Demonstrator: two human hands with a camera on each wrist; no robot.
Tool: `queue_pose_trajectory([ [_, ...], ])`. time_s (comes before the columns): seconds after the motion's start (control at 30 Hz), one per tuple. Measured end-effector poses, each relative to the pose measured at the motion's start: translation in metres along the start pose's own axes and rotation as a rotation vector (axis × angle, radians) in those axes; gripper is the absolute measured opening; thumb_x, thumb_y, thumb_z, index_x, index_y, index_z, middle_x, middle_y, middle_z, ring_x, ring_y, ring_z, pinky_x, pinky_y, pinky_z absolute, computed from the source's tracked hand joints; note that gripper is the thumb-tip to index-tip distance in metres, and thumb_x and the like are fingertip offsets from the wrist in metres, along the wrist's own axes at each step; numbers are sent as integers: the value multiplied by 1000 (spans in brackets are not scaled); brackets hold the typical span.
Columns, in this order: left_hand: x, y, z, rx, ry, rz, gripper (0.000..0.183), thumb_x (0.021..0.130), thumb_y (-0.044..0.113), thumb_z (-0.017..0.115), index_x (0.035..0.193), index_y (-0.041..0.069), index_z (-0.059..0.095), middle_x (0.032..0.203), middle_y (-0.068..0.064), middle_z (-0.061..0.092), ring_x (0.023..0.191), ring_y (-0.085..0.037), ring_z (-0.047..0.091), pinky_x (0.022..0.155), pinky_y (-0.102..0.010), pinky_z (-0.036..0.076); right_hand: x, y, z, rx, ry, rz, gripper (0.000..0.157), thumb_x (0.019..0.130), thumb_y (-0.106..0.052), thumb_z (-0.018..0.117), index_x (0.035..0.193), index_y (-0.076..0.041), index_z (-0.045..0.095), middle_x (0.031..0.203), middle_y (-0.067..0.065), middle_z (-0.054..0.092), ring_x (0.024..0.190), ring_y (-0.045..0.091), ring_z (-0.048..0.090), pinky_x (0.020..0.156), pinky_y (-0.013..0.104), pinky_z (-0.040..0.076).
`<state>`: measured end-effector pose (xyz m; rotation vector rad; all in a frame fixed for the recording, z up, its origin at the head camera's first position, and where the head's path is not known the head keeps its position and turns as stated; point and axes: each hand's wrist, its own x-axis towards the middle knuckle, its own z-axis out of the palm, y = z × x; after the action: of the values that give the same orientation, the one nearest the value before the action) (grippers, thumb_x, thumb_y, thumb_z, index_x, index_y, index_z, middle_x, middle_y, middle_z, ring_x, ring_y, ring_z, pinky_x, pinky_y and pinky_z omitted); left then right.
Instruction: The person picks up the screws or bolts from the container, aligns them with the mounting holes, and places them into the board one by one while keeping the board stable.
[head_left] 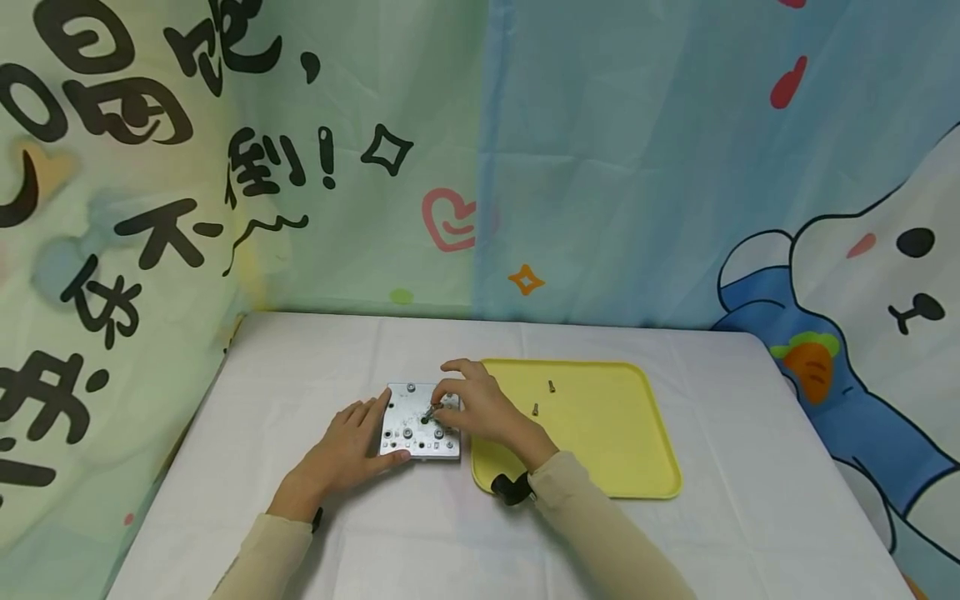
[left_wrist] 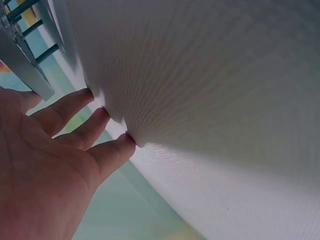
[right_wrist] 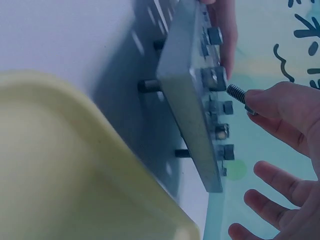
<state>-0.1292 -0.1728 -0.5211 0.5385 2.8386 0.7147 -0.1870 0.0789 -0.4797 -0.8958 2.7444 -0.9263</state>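
The left hand (head_left: 341, 450), fingers extended, is set against the left edge of the metal plate (head_left: 402, 415) on the counter (head_left: 405, 542); above it, a tilted bolt (right_wrist: 237, 94), pinched by the right hand (head_left: 480, 407), is best squared to the plate.

Bolts (right_wrist: 216, 79) stud metal plate (head_left: 397, 414); room right, over yellow tray (head_left: 600, 433).

White-covered table (head_left: 780, 533). Fabric backdrop (head_left: 637, 192) behind it and down the left side, green then blue. Black lettering (head_left: 160, 231) at left; black star (head_left: 387, 150), pink heart (head_left: 457, 227), orange star (head_left: 527, 280) toward middle. White blue-clad cartoon animal (head_left: 870, 292) on right, orange carrot (head_left: 812, 372) on its front. Red marks (head_left: 788, 83) higher up, above its ear.
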Motion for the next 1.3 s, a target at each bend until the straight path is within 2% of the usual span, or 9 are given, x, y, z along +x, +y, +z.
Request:
queue_pose_trajectory([
  [0.17,-1,1,-1,0,-10,-3,104,89,72,56,162,12,13,154,-24,36,142,-43,29,114,-56,27,1,-3,5,-31,-17,8,4,89,-19,74,92,-21,75,143,14,49,135,38,38,108,61,32],
  [0.43,-1,1,-1,-6,-8,-7,103,90,71,56,162,12,13,154,-24,36,142,-44,29,114,-57,28,5,-9,9,-176,-40,-31,4,89,-22,76,93,-22,75,141,14,52,132,37,43,103,59,38],
  [0.57,0,1,0,-6,-9,-3,102,90,71,55,162,12,13,154,-24,36,142,-43,29,114,-57,27,7,-11,11,-214,-50,-45,3,89,-23,76,92,-23,75,140,14,53,130,36,45,103,58,40],
  [1.0,1,1,1,12,8,18,103,90,71,55,162,12,13,154,-22,37,142,-42,30,115,-55,27,6,-14,13,-249,-40,-61,4,88,-21,76,92,-21,74,136,13,55,128,34,47,100,55,43],
  [1.17,0,1,1,5,7,9,102,90,70,57,162,11,14,153,-22,37,142,-43,30,114,-56,28,3,-13,9,-244,-42,-41,5,90,-23,74,94,-21,75,138,12,54,129,34,46,102,55,41],
  [1.3,0,2,1,4,7,2,102,90,69,58,162,11,14,153,-23,38,142,-43,30,114,-56,27,-3,-8,1,-220,-2,-33,6,90,-20,72,95,-21,75,138,13,54,130,34,45,102,57,40],
])
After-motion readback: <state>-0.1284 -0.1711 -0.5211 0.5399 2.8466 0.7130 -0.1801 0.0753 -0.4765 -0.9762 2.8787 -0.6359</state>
